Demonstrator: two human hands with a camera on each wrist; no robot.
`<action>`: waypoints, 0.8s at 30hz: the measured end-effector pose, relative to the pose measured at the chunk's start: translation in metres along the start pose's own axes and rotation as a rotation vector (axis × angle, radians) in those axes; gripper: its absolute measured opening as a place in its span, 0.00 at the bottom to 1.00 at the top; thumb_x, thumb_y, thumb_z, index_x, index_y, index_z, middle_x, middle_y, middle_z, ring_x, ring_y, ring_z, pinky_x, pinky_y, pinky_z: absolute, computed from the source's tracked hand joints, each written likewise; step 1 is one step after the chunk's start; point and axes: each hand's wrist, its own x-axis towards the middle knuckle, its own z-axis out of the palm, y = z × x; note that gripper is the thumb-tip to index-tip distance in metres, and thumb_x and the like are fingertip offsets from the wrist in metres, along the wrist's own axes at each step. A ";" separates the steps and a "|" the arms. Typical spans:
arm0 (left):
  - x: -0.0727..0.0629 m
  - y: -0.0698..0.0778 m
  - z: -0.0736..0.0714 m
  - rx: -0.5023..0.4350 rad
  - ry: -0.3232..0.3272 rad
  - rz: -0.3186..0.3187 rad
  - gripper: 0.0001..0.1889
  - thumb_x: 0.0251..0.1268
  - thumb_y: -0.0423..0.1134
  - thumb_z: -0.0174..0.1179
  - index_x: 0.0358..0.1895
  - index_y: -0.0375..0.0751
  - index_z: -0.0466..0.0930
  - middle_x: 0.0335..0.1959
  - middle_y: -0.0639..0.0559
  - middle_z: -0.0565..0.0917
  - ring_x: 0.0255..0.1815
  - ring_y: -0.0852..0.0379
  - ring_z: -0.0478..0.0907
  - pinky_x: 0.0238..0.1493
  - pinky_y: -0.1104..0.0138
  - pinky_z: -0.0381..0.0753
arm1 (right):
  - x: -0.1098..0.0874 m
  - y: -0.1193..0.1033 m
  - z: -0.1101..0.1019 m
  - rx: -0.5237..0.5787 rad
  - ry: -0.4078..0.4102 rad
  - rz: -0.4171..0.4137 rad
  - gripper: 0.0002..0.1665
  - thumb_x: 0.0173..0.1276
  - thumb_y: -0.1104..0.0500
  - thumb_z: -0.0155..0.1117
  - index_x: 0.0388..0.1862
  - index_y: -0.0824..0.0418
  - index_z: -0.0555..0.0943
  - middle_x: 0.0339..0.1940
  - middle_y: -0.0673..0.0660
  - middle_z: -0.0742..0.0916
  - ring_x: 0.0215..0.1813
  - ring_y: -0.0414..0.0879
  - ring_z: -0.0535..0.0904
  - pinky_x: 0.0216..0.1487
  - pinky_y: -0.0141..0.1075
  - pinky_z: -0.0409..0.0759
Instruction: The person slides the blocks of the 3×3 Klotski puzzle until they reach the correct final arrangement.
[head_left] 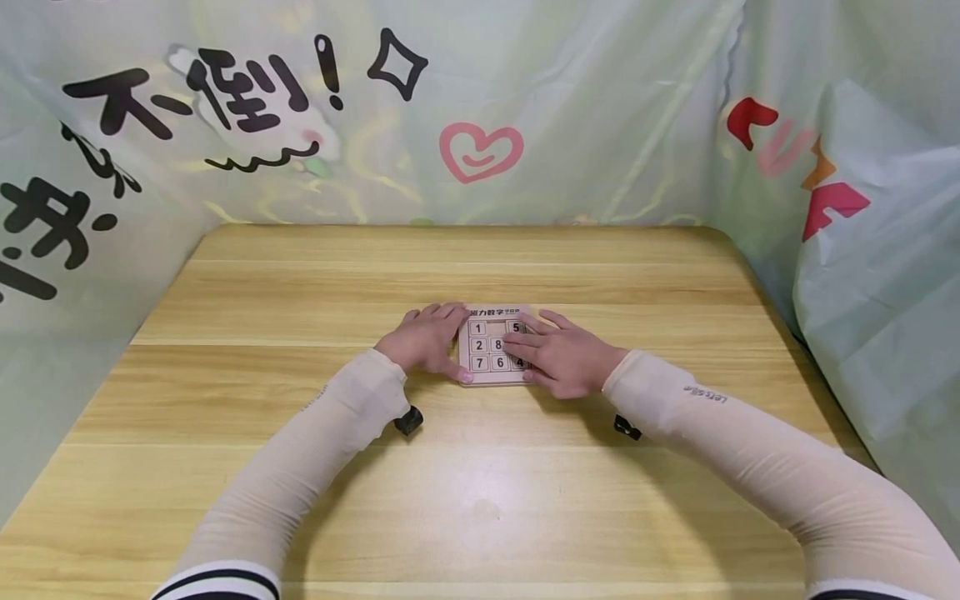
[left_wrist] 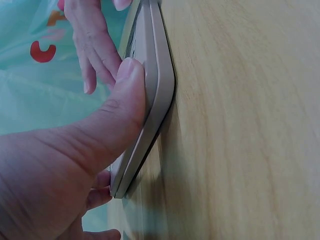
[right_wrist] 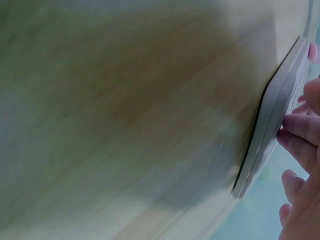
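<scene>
Tiles (head_left: 478,346) on the number board (head_left: 491,382) stand in mixed order, so we judge the work to be underway rather than finished. Our board lies flat near the middle of the surface (head_left: 480,500), at twelve o'clock from us. Round its face we find tile 1 (head_left: 477,328) at eleven o'clock, a gap (head_left: 497,328) at twelve, tile 5 (head_left: 515,327) at one, tile 4 (head_left: 520,363), partly covered, at five, tile 6 (head_left: 499,362) at six, tile 7 (head_left: 478,363) at seven, tile 2 at nine and tile 8 (head_left: 497,344) central. Read by rows, these do not run in counting order, so much arranging seems left. Our left grip (head_left: 427,337) holds the board's nine o'clock side, thumb and fingers spread between corners; our right grip (head_left: 567,358) holds nothing, its outstretched fingers hiding the three o'clock place.
</scene>
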 end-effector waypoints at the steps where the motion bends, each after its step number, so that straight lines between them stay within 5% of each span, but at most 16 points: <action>1: 0.000 0.000 0.000 0.000 0.000 0.000 0.58 0.44 0.66 0.71 0.76 0.45 0.51 0.77 0.50 0.53 0.76 0.40 0.48 0.73 0.45 0.49 | 0.001 -0.001 0.000 -0.010 -0.001 -0.006 0.30 0.74 0.49 0.47 0.71 0.61 0.69 0.71 0.57 0.71 0.76 0.58 0.55 0.74 0.56 0.50; 24: -0.001 -0.002 0.000 -0.012 -0.004 0.003 0.59 0.43 0.67 0.70 0.77 0.45 0.49 0.78 0.50 0.52 0.76 0.40 0.47 0.73 0.44 0.48 | 0.020 0.011 -0.002 0.027 -0.010 0.057 0.31 0.75 0.49 0.45 0.73 0.61 0.66 0.73 0.57 0.69 0.76 0.59 0.52 0.74 0.56 0.47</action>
